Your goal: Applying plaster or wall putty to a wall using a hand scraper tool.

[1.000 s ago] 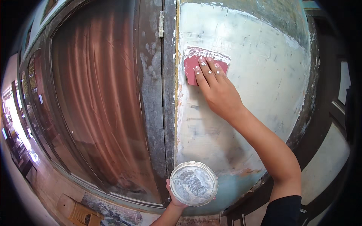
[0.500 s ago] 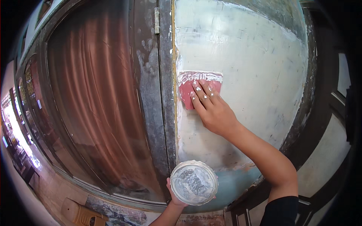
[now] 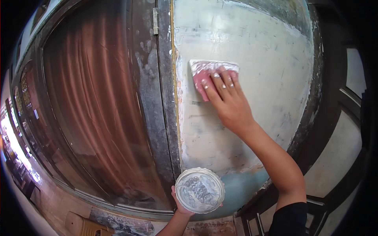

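Note:
My right hand point(image 3: 232, 100) grips a red flat putty spreader point(image 3: 202, 80), its fingers spread across the blade's back and spotted with white. White putty coats the spreader's upper edge, which lies against the pale wall panel point(image 3: 260, 102). Lower down, my left hand point(image 3: 182, 204) supports a round white tub point(image 3: 223, 188) from its left side and from below. Grey-white putty is smeared over the inside of the tub, whose opening faces me. Most of my left hand is hidden behind the tub.
Left of the panel stands a dark wooden door frame point(image 3: 165, 98) with a hinge point(image 3: 155, 21). Beyond it, glass covers a brown curtain point(image 3: 102, 102). A dark panelled door point(image 3: 334, 149) is at the right. A brown plastic stool point(image 3: 84, 224) stands on the floor at the lower left.
My right hand has moved the spreader up and slightly right across the panel, away from the door frame. The tub in my left hand stays almost in place.

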Available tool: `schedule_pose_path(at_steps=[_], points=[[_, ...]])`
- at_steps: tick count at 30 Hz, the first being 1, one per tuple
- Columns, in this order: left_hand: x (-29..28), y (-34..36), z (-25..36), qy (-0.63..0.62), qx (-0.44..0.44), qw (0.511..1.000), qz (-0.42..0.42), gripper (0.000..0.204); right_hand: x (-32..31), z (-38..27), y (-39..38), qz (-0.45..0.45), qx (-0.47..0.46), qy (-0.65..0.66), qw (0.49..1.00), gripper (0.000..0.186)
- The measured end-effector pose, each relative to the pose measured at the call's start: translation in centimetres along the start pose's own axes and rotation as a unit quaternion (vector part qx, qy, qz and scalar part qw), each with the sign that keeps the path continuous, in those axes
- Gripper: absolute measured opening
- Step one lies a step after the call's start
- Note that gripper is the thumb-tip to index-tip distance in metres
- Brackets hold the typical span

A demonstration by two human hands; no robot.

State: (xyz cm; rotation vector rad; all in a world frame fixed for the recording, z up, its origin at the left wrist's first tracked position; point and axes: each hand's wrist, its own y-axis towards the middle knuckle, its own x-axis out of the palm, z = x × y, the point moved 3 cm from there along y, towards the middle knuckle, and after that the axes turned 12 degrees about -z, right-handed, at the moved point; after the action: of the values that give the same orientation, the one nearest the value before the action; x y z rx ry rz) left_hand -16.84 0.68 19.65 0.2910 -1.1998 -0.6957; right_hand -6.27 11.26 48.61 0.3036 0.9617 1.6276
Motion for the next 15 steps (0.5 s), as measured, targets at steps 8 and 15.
schedule_pose_path(at_steps=[8,15], points=[[-1.7,-0.6,-0.8,-0.001,-0.013,0.999,-0.047,0.114,5.1,-6.2,-7.6,-0.055,-0.036,0.090,0.994,0.050],[-0.1,0.4,0.0,0.028,-0.018,0.998,-0.045,0.124,0.5,-1.2,-3.3,0.011,0.005,0.052,0.999,0.056]])
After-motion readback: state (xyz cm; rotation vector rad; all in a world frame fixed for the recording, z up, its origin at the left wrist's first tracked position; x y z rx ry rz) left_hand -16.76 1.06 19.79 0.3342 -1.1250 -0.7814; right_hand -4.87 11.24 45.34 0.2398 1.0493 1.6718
